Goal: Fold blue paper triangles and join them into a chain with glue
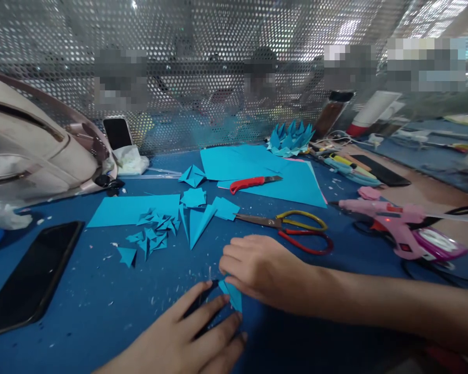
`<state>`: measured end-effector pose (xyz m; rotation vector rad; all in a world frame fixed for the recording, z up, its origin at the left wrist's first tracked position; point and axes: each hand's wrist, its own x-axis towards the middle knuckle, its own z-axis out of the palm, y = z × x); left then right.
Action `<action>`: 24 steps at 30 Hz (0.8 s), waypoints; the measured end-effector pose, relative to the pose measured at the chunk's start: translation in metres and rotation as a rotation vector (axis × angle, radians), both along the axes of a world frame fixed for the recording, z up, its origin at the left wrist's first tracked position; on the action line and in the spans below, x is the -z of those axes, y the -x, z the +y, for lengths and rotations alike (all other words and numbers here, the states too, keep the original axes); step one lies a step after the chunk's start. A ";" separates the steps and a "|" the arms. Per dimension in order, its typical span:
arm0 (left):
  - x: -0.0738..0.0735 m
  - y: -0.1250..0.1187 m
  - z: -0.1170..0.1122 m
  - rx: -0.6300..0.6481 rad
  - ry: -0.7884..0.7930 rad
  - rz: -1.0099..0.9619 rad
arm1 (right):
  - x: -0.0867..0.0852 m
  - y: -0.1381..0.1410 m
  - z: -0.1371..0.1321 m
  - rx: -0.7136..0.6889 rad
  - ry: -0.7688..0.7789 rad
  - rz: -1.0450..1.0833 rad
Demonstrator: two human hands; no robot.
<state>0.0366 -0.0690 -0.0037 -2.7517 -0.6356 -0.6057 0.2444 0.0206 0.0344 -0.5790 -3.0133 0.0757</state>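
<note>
A small folded piece of blue paper (pixel 232 297) lies on the blue tabletop between my hands. My left hand (pixel 193 332) is spread low over the table, its fingertips touching the paper's near side. At the paper's far edge, my right hand (pixel 257 265) has its fingers curled in and the thumb against the paper; part of the paper is hidden under it. Beyond my hands lie several folded blue paper pieces (pixel 152 236), including a pointed one (pixel 195 226). Scissors (pixel 273 222) with yellow and red handles rest just past my right hand.
A red-handled knife (pixel 253 182) lies on blue sheets (pixel 237 161). Behind them stands a spiky blue paper model (pixel 290 139). A pink glue gun (pixel 390 221) with cables sits right. At left are a black phone (pixel 35 275) and a bag (pixel 31 135). A perforated metal panel (pixel 203 98) closes the back.
</note>
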 end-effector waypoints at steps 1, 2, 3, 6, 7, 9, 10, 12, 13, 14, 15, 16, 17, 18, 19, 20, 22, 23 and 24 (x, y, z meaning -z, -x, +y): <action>0.001 0.000 0.000 -0.002 0.002 -0.007 | -0.002 0.000 0.004 0.012 0.082 0.003; 0.001 0.000 0.000 -0.003 0.002 -0.013 | -0.004 0.000 0.007 0.032 0.164 0.002; 0.002 -0.001 0.000 -0.007 0.004 -0.021 | -0.006 0.000 0.011 0.052 0.239 0.005; 0.003 -0.002 0.001 -0.019 -0.003 -0.057 | -0.010 0.001 0.018 0.100 0.382 0.017; 0.003 -0.002 0.001 -0.022 0.000 -0.063 | -0.010 0.001 0.019 0.103 0.408 0.027; 0.003 -0.003 0.001 -0.022 0.004 -0.064 | -0.009 -0.002 0.021 0.094 0.439 0.054; 0.003 -0.003 0.001 -0.021 0.006 -0.060 | -0.008 -0.004 0.021 0.086 0.446 0.063; 0.004 -0.003 0.001 -0.026 0.009 -0.066 | -0.005 -0.010 0.021 0.073 0.445 0.080; 0.004 -0.003 0.001 -0.027 0.010 -0.067 | -0.004 -0.013 0.021 0.072 0.438 0.088; 0.004 -0.003 0.001 -0.029 0.011 -0.070 | -0.003 -0.015 0.021 0.076 0.427 0.095; 0.005 -0.004 0.002 -0.031 0.013 -0.074 | -0.001 -0.018 0.020 0.081 0.411 0.101; 0.005 -0.004 0.002 -0.033 0.013 -0.079 | 0.001 -0.020 0.019 0.079 0.390 0.102; 0.005 -0.005 0.002 -0.033 0.013 -0.083 | 0.002 -0.022 0.018 0.065 0.355 0.100; 0.005 -0.005 0.003 -0.035 0.012 -0.089 | 0.005 -0.024 0.016 0.037 0.304 0.097; 0.005 -0.006 0.003 -0.037 0.011 -0.098 | 0.007 -0.027 0.015 -0.004 0.240 0.104; 0.005 -0.006 0.004 -0.042 0.009 -0.103 | 0.009 -0.029 0.013 -0.055 0.167 0.121; 0.005 -0.006 0.005 -0.051 0.003 -0.105 | 0.014 -0.033 0.011 -0.138 0.036 0.169; 0.004 -0.006 0.005 -0.057 0.003 -0.103 | 0.015 -0.036 0.011 -0.159 -0.007 0.189; 0.005 -0.006 0.005 -0.062 0.004 -0.101 | 0.016 -0.037 0.011 -0.174 -0.035 0.211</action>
